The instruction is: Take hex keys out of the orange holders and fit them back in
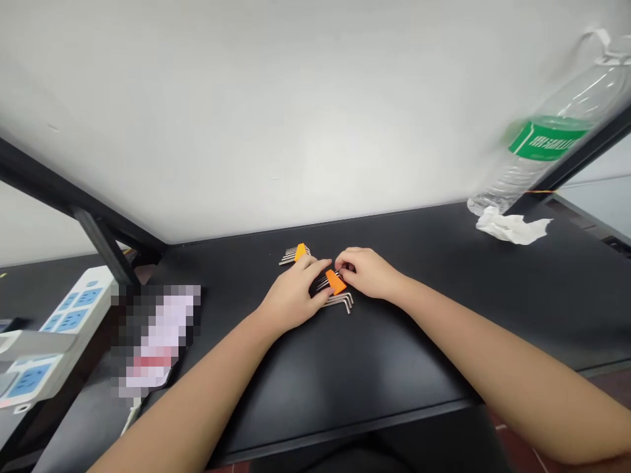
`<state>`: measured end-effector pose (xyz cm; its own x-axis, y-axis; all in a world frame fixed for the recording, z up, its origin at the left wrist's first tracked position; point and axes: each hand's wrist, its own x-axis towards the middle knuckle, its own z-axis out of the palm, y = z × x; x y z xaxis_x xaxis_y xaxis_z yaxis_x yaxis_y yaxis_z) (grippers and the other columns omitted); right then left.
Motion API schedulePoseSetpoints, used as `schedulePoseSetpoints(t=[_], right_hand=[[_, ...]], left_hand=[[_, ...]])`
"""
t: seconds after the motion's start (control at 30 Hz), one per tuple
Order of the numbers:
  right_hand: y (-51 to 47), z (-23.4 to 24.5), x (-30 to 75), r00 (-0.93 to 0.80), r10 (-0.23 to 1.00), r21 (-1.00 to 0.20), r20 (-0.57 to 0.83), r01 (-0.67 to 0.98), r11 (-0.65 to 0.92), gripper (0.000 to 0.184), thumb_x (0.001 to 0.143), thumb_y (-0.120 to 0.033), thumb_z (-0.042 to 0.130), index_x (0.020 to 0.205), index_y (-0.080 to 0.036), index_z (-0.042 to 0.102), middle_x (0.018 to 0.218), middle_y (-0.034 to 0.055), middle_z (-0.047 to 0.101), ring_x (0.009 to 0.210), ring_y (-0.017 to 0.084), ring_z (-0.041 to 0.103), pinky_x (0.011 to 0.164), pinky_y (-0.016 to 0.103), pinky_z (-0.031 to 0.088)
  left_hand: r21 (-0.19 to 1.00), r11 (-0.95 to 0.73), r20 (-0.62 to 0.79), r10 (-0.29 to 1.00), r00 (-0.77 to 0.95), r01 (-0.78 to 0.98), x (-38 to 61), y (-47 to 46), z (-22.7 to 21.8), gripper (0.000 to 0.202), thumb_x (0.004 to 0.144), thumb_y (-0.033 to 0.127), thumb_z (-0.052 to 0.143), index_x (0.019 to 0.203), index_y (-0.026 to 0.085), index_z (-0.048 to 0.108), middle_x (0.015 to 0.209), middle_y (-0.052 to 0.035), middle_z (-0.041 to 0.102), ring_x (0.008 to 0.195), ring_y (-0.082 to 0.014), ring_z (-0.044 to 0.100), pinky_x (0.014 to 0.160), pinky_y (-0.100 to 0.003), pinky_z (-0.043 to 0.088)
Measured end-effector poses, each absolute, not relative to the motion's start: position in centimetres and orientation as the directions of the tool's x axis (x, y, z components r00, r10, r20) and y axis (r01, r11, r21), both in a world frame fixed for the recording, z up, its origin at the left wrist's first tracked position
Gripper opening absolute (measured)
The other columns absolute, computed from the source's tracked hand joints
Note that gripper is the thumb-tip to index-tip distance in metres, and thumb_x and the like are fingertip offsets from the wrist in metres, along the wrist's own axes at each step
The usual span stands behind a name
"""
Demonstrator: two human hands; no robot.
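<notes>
My left hand is closed on an orange hex key holder, with thumb and fingers at its left side. Thin metal keys stick out of that holder. At its right end my right hand pinches with curled fingers, apparently on the short end of a hex key; the fingertips hide most of it. Loose L-shaped hex keys lie on the black tabletop just below the holder, partly under my left thumb. A second orange holder, filled with several hex keys, lies behind my left hand.
To the left, a blurred-out phone-like object with a white cable lies on the black table. A white power strip stands beyond the left frame bar. At the back right are a large clear bottle and a crumpled tissue.
</notes>
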<state>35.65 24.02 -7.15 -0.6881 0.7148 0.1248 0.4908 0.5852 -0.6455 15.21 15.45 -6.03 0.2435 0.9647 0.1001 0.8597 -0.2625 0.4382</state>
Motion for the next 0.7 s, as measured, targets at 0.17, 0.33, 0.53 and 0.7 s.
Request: schedulePoseSetpoints(t=[0.17, 0.33, 0.53, 0.7], right_hand=[[23.3, -7.0, 35.3, -0.624, 0.774, -0.829, 0.112, 0.37, 0.419, 0.016, 0.086, -0.011, 0.06, 0.09, -0.019, 0.074, 0.089, -0.0004, 0.072, 0.077, 0.011, 0.064, 0.072, 0.024, 0.047], [23.0, -7.0, 35.1, -0.572, 0.806, -0.855, 0.15, 0.334, 0.396, 0.013, 0.086, -0.014, 0.063, 0.087, -0.019, 0.075, 0.087, -0.0005, 0.073, 0.076, 0.012, 0.065, 0.07, 0.025, 0.048], [22.9, -6.9, 34.8, -0.578, 0.801, -0.926, 0.157, 0.196, 0.323, 0.019, 0.091, -0.023, 0.063, 0.099, -0.024, 0.08, 0.099, 0.0001, 0.076, 0.091, 0.016, 0.071, 0.085, 0.029, 0.054], [22.8, -7.2, 34.5, -0.659, 0.749, -0.989, 0.069, 0.051, 0.136, 0.024, 0.09, -0.028, 0.066, 0.111, -0.022, 0.077, 0.111, 0.0026, 0.075, 0.103, 0.018, 0.07, 0.094, 0.03, 0.055]], left_hand=[[0.463, -0.25, 0.113, 0.968, 0.223, 0.85, 15.5, 15.6, -6.4, 0.052, 0.087, 0.054, 0.07, 0.13, 0.026, 0.066, 0.116, -0.0052, 0.066, 0.104, -0.0226, 0.063, 0.089, -0.035, 0.053], [0.501, -0.231, 0.175, 0.971, 0.164, 0.834, 15.1, 15.9, -7.3, 0.047, 0.088, 0.039, 0.07, 0.132, 0.02, 0.065, 0.124, -0.0066, 0.07, 0.115, -0.0263, 0.063, 0.102, -0.041, 0.052], [0.727, -0.21, 0.188, 0.977, 0.104, 0.653, 14.9, 15.9, -7.1, 0.046, 0.092, 0.037, 0.064, 0.136, 0.022, 0.065, 0.124, -0.0042, 0.072, 0.111, -0.0227, 0.069, 0.104, -0.037, 0.054], [0.848, -0.139, 0.132, 0.99, 0.049, 0.511, 14.7, 15.7, -7.1, 0.055, 0.088, 0.043, 0.071, 0.138, 0.023, 0.064, 0.122, -0.0043, 0.073, 0.109, -0.0232, 0.071, 0.107, -0.039, 0.055]])
